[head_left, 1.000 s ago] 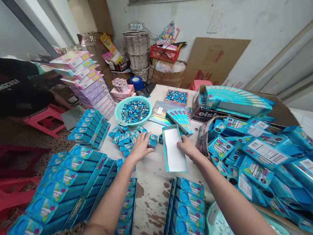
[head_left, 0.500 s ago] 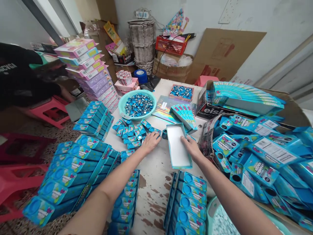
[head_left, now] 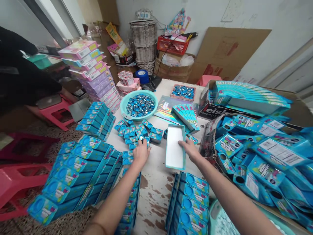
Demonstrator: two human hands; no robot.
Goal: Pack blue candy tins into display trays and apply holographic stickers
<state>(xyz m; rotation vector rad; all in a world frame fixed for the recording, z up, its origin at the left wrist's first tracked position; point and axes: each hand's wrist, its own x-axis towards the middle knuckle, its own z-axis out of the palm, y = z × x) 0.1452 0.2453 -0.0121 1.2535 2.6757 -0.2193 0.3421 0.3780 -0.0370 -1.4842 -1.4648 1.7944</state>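
Note:
My right hand [head_left: 190, 149] grips the right edge of an open blue carton tray [head_left: 175, 147]. Its white inside faces up and holds nothing. My left hand [head_left: 141, 152] is at the near edge of a loose cluster of small blue candy boxes [head_left: 132, 131]. Its thumb and fingers close around one small blue candy box [head_left: 147, 140], partly hidden by the hand. Another small candy box [head_left: 156, 131] lies just beyond and to the right of that hand.
A turquoise basin [head_left: 124, 112] of blue and silver caps stands behind the cluster. Stacks of filled trays [head_left: 73, 166] line the left, with another [head_left: 193, 202] at front right. A large carton of blue boxes [head_left: 256, 156] crowds the right. A person [head_left: 22, 71] is at far left.
My left hand has moved left and toward me, off the right-hand candy boxes and onto a nearer one. My right hand still holds the tray, turned slightly.

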